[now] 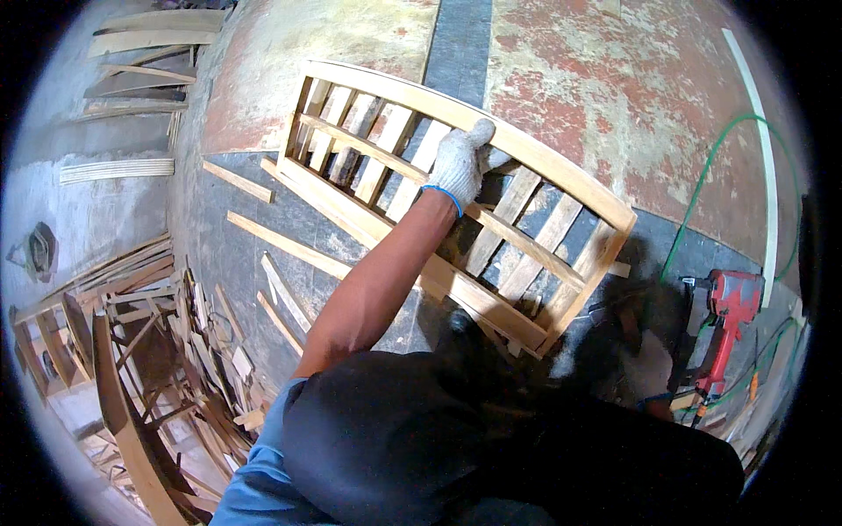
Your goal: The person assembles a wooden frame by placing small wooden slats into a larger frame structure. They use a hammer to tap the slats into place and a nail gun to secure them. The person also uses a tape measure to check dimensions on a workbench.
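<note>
A slatted wooden frame (561,167) lies slantwise before me, with a curved top rail, a middle bar and several cross slats. My left hand (458,165), in a white knitted glove with a blue cuff, is closed around the far rail near its middle. In the shadow to the right is my right hand (649,366), also gloved. It is close to the frame's right end and beside a red nail gun (730,307); its fingers are too dark to make out. My dark-clothed knees (377,430) are near the frame's lower edge.
Loose wooden strips (285,244) are scattered left of the frame. Scrap wood (193,351) is heaped at lower left, with curved boards (158,39) at upper left. A green air hose (702,188) curls at right beside a long pale strip (756,140). Worn reddish sheets (605,96) cover the far floor.
</note>
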A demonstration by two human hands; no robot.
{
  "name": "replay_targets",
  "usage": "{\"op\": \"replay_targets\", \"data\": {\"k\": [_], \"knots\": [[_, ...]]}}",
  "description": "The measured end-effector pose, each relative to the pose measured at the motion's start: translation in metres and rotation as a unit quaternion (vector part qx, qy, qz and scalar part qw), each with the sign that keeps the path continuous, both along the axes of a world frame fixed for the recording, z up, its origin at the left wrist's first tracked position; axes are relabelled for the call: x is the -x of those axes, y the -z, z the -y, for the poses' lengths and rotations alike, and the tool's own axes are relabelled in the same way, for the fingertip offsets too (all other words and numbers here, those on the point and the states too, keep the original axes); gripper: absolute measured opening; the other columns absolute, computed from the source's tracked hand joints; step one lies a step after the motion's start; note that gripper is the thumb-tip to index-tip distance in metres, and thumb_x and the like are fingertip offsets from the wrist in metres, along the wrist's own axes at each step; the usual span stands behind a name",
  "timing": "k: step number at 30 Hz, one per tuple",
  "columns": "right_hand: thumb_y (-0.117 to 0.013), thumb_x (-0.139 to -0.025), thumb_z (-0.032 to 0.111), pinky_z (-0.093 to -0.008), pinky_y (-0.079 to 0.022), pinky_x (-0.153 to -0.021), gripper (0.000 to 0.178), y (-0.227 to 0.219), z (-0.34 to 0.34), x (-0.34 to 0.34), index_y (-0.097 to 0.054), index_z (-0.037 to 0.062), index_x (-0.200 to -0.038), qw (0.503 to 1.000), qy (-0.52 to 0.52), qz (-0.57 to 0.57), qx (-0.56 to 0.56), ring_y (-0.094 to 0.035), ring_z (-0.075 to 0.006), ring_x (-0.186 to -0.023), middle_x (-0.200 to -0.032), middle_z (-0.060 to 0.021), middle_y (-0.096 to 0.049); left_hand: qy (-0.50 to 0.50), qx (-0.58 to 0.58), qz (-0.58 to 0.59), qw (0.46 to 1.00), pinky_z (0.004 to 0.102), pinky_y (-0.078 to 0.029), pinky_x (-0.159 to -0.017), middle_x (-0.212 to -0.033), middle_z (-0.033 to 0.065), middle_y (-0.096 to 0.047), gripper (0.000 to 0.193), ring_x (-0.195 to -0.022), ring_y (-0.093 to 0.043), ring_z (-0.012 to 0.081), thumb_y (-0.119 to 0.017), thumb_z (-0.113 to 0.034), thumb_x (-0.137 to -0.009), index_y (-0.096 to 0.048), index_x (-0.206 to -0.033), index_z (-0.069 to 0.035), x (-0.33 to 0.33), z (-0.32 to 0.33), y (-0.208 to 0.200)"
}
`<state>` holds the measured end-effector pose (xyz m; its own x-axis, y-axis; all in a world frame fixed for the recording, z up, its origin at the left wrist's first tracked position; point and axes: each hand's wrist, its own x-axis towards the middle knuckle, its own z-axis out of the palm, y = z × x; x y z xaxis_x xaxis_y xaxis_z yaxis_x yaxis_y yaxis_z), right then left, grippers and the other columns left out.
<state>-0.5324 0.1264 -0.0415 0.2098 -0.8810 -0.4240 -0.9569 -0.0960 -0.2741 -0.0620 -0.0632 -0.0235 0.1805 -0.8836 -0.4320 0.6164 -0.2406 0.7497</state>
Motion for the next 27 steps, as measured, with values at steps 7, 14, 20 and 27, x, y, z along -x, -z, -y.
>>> {"op": "replay_targets", "data": {"k": [7,14,20,27], "knots": [[-0.08,-0.082,0.019,-0.0377,-0.055,-0.084,0.043,-0.056,0.032,-0.028,-0.067,0.0003,-0.118,0.942,0.183,0.275,-0.064,-0.071,-0.023,-0.092,-0.1,-0.0154,-0.075,0.03,0.017,0.018,0.999,0.0498,-0.056,-0.105,-0.119,0.0118,-0.067,0.025,-0.117,-0.065,0.0297,-0.065,-0.023,-0.102,-0.063,-0.117,-0.003,0.009,-0.002,-0.003],[-0.076,-0.088,0.015,-0.0372,-0.054,-0.066,0.024,-0.087,0.039,-0.041,-0.065,0.0013,-0.104,0.911,0.251,0.319,-0.07,-0.067,-0.0197,-0.07,-0.078,-0.0065,-0.069,0.001,-0.012,0.009,1.0,0.0404,-0.064,-0.095,-0.115,0.0168,-0.07,0.023,-0.108,-0.071,0.0315,-0.063,-0.017,-0.104,-0.061,-0.118,0.002,0.019,0.006,0.016],[-0.072,-0.092,0.014,-0.0302,-0.045,-0.051,0.012,-0.069,0.026,-0.076,-0.064,0.0056,-0.097,0.776,0.44,0.433,-0.133,-0.057,-0.0102,-0.056,-0.068,-0.0003,-0.062,0.012,-0.013,0.009,1.0,0.0424,-0.064,-0.093,-0.116,0.0173,-0.069,0.027,-0.111,-0.069,0.0327,-0.064,-0.018,-0.103,-0.059,-0.12,0.003,0.005,0.007,0.012],[-0.072,-0.093,0.016,-0.0326,-0.052,-0.065,0.015,-0.08,0.043,-0.073,-0.071,0.0027,-0.101,0.861,0.338,0.355,-0.133,-0.064,-0.0126,-0.068,-0.075,-0.0024,-0.068,0.028,0.013,0.044,0.999,0.044,-0.063,-0.095,-0.119,0.0176,-0.068,0.026,-0.11,-0.07,0.0325,-0.064,-0.019,-0.104,-0.06,-0.118,0.002,-0.019,0.011,0.008]]}}
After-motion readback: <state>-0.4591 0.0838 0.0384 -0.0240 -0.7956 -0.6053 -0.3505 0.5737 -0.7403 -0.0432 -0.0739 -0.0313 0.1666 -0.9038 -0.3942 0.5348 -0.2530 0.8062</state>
